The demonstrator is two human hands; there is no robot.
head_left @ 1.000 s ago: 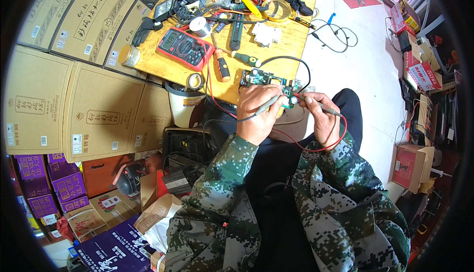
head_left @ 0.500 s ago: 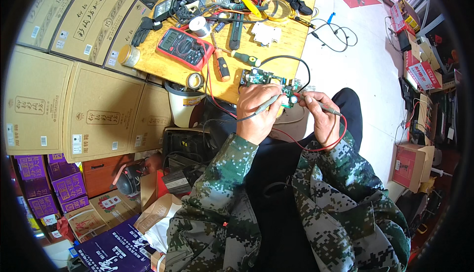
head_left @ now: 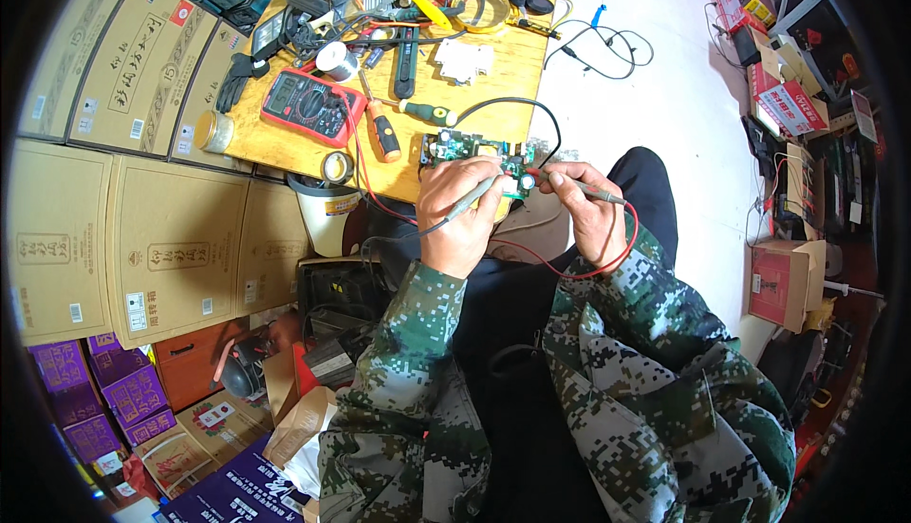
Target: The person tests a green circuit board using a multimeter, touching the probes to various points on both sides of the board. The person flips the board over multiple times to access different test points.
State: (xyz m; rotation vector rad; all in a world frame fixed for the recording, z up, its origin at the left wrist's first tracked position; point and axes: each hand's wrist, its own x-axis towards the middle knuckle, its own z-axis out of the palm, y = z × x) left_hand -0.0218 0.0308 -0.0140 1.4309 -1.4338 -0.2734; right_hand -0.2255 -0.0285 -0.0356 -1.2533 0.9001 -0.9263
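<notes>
My left hand [head_left: 455,224] is closed round a grey test probe [head_left: 472,197] and lies against the near side of a green circuit board [head_left: 465,146]. Its fingers cover part of the board. In my right hand [head_left: 590,216] a second probe [head_left: 600,195], with a red lead, is pinched, its red tip end at the board's right edge. Whether either tip touches metal cannot be made out. The probe leads run toward a red multimeter [head_left: 313,106] on the wooden table. A black cable [head_left: 522,102] arcs from the board's far side round to its right.
On the table [head_left: 251,129] lie an orange-handled screwdriver [head_left: 384,134], a green-handled screwdriver [head_left: 427,112], a solder spool [head_left: 336,61], a tape roll [head_left: 337,166] and heaped tools and wires. Cardboard boxes [head_left: 176,248] stack up at the left. A bucket [head_left: 327,214] stands below the table's edge.
The whole view has shifted, so the table and boxes sit farther left in it. Both hands keep their probes at the board, with little other visible change.
</notes>
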